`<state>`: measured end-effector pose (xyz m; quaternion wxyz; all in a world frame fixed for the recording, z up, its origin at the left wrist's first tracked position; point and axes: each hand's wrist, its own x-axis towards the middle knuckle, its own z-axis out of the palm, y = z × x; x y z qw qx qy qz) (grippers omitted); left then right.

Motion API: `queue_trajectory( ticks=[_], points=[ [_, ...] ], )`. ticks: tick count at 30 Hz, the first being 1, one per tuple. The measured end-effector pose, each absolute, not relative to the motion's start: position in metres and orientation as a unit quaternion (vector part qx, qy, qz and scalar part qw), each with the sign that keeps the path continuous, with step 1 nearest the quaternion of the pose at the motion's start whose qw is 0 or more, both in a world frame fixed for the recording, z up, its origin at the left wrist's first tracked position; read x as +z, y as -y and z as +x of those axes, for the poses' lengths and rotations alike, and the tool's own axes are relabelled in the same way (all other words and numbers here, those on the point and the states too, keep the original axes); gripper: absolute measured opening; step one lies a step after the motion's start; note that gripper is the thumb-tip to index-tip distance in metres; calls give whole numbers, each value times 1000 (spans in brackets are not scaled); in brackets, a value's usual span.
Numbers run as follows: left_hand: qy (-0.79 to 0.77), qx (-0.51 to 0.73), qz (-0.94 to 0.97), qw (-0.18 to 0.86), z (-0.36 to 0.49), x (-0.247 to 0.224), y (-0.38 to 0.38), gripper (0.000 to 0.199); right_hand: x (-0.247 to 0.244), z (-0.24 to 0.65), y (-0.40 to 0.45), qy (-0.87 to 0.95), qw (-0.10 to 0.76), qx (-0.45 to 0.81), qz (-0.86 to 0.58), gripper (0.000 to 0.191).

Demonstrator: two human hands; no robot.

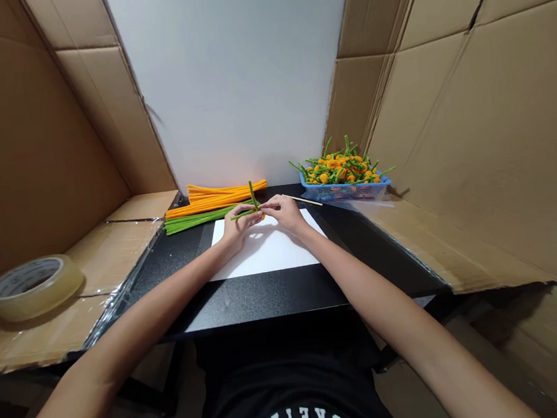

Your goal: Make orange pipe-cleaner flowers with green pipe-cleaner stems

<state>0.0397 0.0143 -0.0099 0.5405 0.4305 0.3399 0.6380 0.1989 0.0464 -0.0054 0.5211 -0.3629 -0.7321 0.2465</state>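
Note:
Over the back part of a white sheet (268,254), my left hand (241,225) and my right hand (283,212) meet with fingers pinched on one small piece. Green fuzzy stems (253,195) stick out of it, one upward and one to the left, with a bit of orange below. Both hands are closed on this green and orange piece. Orange fuzzy stems (217,201) and green fuzzy stems (189,222) lie in bundles behind and left of my left hand. A thin pale stick (308,200) rests just right of my right hand.
A blue basket (347,191) at the back right is heaped with orange and green fuzzy pieces (339,168). A roll of clear tape (33,287) lies on cardboard at the left. Cardboard walls (492,144) flank the black table (263,298).

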Motion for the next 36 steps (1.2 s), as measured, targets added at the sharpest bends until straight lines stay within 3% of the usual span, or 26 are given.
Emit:
queue_trajectory(
  ticks=[4,20,36],
  points=[
    [-353,638,425,536,38,-11,-16,45,-7,200,-45,728,521,278,-348,13],
    [-372,624,476,496,39,-9,-14,46,2,206,-39,787,491,130,-350,7],
    [-364,640,466,491,40,-6,-15,23,4,203,-35,795,480,48,-367,14]
  ],
)
